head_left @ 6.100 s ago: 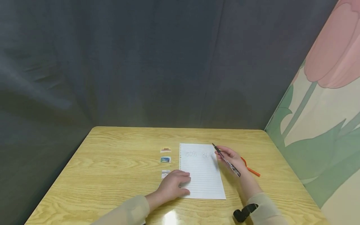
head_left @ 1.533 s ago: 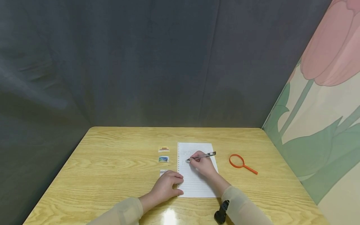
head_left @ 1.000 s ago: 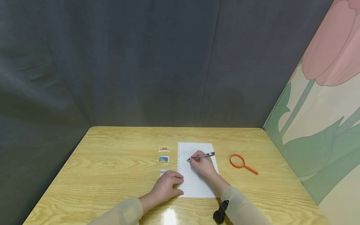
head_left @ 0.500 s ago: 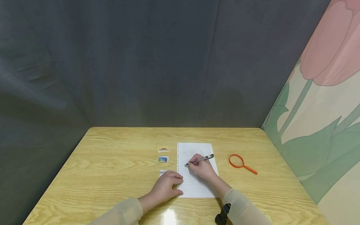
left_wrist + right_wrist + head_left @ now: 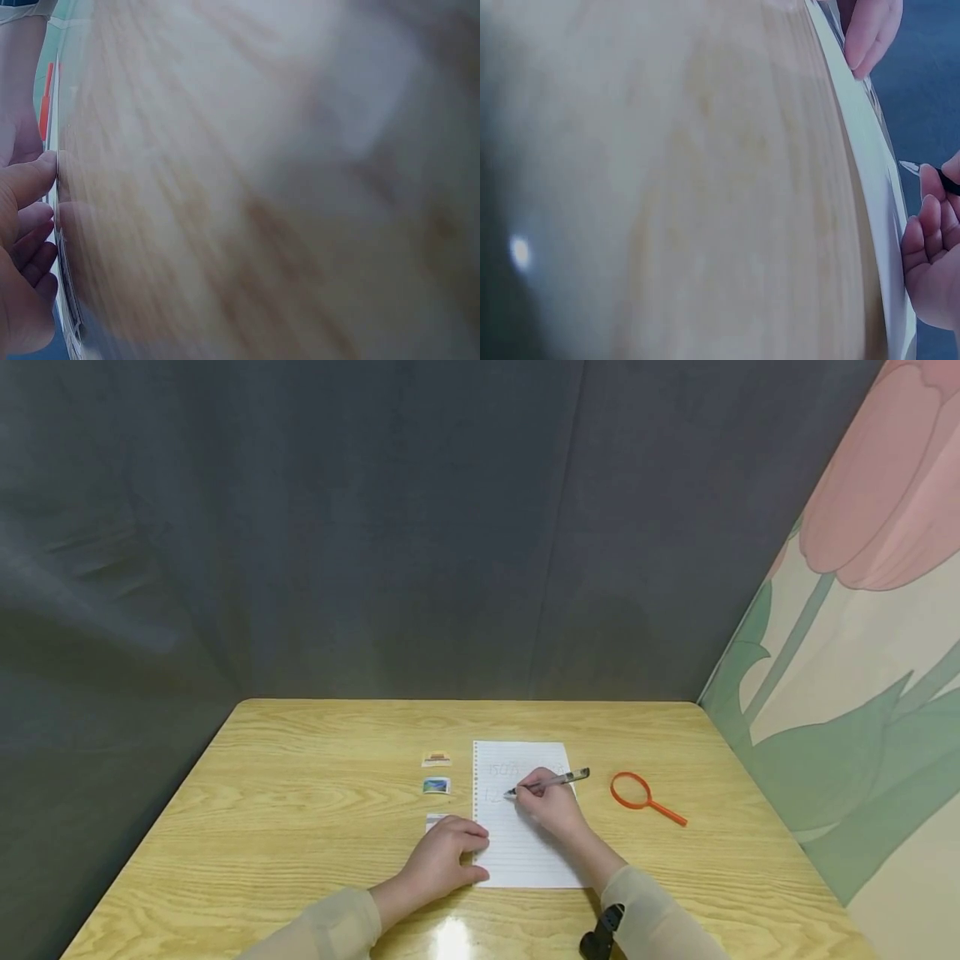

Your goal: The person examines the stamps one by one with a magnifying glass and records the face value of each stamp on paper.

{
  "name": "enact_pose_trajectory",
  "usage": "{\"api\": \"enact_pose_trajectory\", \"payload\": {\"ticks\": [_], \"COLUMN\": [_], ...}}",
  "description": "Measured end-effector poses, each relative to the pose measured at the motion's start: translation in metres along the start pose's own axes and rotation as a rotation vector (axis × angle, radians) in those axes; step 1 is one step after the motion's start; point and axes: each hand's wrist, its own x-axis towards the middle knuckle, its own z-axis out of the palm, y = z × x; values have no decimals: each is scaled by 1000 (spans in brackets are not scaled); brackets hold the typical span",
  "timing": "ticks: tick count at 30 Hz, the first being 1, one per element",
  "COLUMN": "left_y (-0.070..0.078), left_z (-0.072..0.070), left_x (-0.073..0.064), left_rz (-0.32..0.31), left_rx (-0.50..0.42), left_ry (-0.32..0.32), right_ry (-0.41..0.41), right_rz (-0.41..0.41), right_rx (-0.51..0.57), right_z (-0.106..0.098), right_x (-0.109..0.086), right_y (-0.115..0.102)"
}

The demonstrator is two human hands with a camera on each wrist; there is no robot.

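My right hand (image 5: 553,810) pinches a clear-barrelled pen with a dark cap end (image 5: 567,777), its tip at the second line of handwriting on a white lined sheet of paper (image 5: 525,864). That line reads something like "12"; the first line above is partly covered by the hand. My left hand (image 5: 448,852) rests on the sheet's lower left edge, fingers extended and thumb apart. In the right wrist view the pen tip (image 5: 910,166) shows just over the paper. Left of the sheet lie small stamp-like pictures: a yellow one (image 5: 436,760), a blue-green one (image 5: 437,786), and a greyish one (image 5: 435,820) partly behind my left hand.
An orange-red magnifying glass (image 5: 667,813) lies on the wooden table (image 5: 315,802) to the right of the paper. A dark curtain (image 5: 412,568) hangs behind and at the left; a flower-patterned surface (image 5: 840,718) rises along the right side.
Earlier my right hand held the pen up beyond the sheet's right edge. It came onto the second line, made new marks there, and shifted slightly right. My left hand stays in place.
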Motion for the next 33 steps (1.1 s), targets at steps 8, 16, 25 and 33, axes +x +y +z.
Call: {"api": "enact_pose_trajectory", "payload": {"ticks": [8, 16, 25, 33], "left_y": [0, 1, 1, 2], "left_z": [0, -1, -1, -1], "left_x": [0, 1, 0, 0], "left_rz": [-5, -5, -8, -16], "left_rx": [4, 6, 0, -3], "left_ry": [-6, -5, -7, -15], "right_ry": [35, 43, -46, -78], "right_rz": [-5, -18, -57, -39], "right_rx": [-18, -76, -72, -67], "right_z": [0, 3, 0, -7], "right_x": [6, 8, 3, -3], "right_y": [-1, -1, -2, -1]}}
